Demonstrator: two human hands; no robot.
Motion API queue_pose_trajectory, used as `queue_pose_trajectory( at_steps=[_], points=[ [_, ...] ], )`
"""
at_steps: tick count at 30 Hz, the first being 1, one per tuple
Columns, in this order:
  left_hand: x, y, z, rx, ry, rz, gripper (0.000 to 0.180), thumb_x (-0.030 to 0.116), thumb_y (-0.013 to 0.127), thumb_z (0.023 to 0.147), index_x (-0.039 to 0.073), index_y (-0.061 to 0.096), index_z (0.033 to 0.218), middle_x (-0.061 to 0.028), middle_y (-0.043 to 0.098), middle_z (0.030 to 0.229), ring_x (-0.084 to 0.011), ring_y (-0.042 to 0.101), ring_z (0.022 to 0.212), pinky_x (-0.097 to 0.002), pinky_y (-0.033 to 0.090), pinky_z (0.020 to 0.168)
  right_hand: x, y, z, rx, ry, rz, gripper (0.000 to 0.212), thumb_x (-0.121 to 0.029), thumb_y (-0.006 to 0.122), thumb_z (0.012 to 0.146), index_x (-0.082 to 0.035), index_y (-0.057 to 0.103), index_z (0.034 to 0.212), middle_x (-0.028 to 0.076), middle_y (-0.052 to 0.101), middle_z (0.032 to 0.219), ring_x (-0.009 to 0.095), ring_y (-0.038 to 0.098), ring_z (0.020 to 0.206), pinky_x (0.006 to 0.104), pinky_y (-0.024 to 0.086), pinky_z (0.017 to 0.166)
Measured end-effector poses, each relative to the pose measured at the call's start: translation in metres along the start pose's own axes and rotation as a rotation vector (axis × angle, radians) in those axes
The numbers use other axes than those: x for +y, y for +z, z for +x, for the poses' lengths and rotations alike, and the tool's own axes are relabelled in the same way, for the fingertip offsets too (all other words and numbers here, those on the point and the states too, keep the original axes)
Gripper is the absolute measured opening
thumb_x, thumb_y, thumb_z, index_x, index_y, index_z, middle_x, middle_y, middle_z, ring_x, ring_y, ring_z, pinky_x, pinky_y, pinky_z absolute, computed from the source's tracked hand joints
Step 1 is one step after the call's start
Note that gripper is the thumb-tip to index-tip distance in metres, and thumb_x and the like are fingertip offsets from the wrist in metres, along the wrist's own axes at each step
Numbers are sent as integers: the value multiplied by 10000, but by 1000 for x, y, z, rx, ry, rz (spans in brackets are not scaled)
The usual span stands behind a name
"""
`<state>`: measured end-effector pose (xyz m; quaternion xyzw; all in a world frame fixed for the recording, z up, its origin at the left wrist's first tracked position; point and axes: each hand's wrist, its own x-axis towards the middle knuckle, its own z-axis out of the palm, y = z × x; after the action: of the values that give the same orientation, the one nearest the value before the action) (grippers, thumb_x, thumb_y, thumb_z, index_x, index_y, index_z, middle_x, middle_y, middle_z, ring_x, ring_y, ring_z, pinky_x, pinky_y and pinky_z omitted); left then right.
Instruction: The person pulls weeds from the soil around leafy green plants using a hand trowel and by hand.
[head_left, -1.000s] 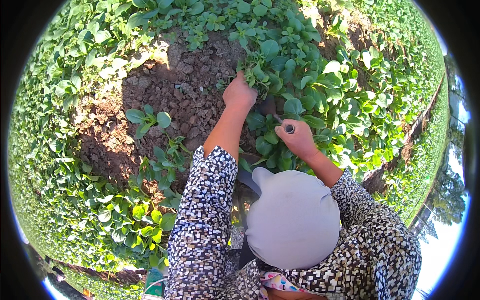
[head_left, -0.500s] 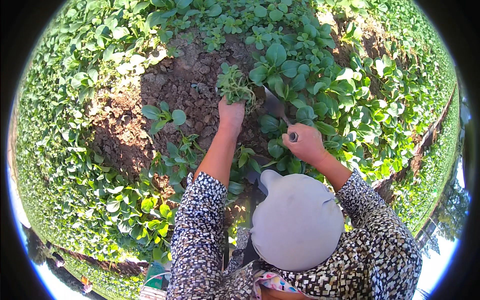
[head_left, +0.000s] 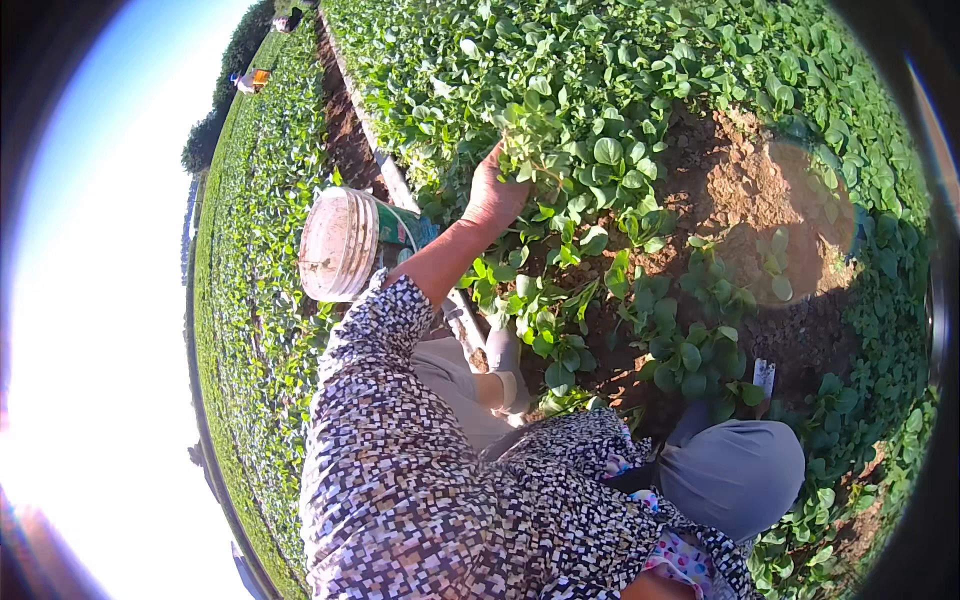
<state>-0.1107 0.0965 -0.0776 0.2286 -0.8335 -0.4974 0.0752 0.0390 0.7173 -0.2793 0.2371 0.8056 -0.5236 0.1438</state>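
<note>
My left hand (head_left: 497,190) is stretched out to the upper middle, its fingers closed round a bunch of pulled weeds (head_left: 535,140). The bunch hangs over low leafy greens (head_left: 610,160) and blends into them. Just left of that forearm stands a bucket (head_left: 350,245) with a pale, dirty top and a green side. My right hand is out of sight. Beside my grey-clad knee (head_left: 735,475), a short pale strip (head_left: 764,376) shows among the leaves; I cannot tell what it is.
Bare crumbly soil (head_left: 755,195) opens between the greens on the right. A narrow pale edging (head_left: 390,175) runs past the bucket, with my shoe (head_left: 503,355) close to it. Far off at the upper left, a person (head_left: 245,83) is in the field.
My view has swung and tilted leftward, bringing in the bucket and sky. My left hand has carried the weeds from the soil toward the bucket side. My right hand with its trowel has left view.
</note>
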Motion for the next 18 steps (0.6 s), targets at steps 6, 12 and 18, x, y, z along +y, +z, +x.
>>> queue_pose_trajectory(
  at_steps=[6, 12, 18],
  points=[
    [-17, -339, -35, 851, 441, -62, 433, 168, 635, 841, 46, 501, 1235, -110, 602, 1107, -230, 612, 949, -357, 535, 774, -18, 0, -20, 7, -50, -18, 240, -184, 647, 826, -29, 548, 672, -33, 451, 593, 56, 378, 579, 265, 328, 510],
    [-114, -351, -38, 674, -643, -143, 572, 261, 574, 869, 88, 354, 1367, -192, 514, 1237, -285, 568, 1040, -470, 514, 810, -46, -27, -41, 138, -116, -21, 228, -196, 649, 825, -20, 584, 695, -26, 485, 601, 57, 401, 586, 268, 349, 522],
    [-163, -324, 3, 802, 251, 372, 384, 153, 536, 848, -16, 597, 1188, -209, 620, 1153, -293, 635, 964, -369, 516, 860, -106, -34, -80, 200, -94, 95, 284, -241, 674, 804, 2, 582, 691, -12, 496, 595, 60, 414, 582, 266, 360, 524]
  ],
)
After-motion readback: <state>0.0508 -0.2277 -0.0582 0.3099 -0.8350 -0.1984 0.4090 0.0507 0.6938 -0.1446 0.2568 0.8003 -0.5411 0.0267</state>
